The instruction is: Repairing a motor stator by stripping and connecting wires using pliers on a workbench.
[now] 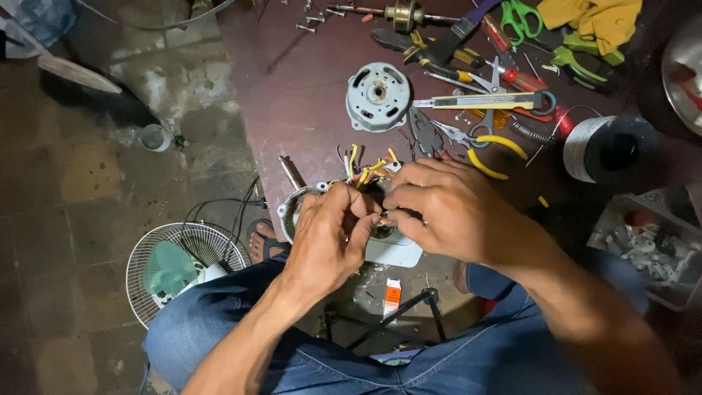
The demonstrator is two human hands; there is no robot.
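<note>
1. The left hand (329, 238) and the right hand (446, 212) meet over a white fan motor housing (398, 251) at the near edge of the dark red desk (307, 88)
2. Both sets of fingers are pinched narrow on something small at the housing's centre; what exactly they grip is hidden
3. Yellow and white wires (363, 167) stick up from the housing just behind the hands
4. A round grey motor cover (377, 96) lies on the desk beyond the wires, apart from them
5. Yellow-handled pliers (482, 150), a utility knife (479, 102) and green scissors (521, 17) lie to the right
6. A spool of wire (603, 148) sits further right
7. A fan grille (183, 267) rests on the floor beside the left knee
</note>
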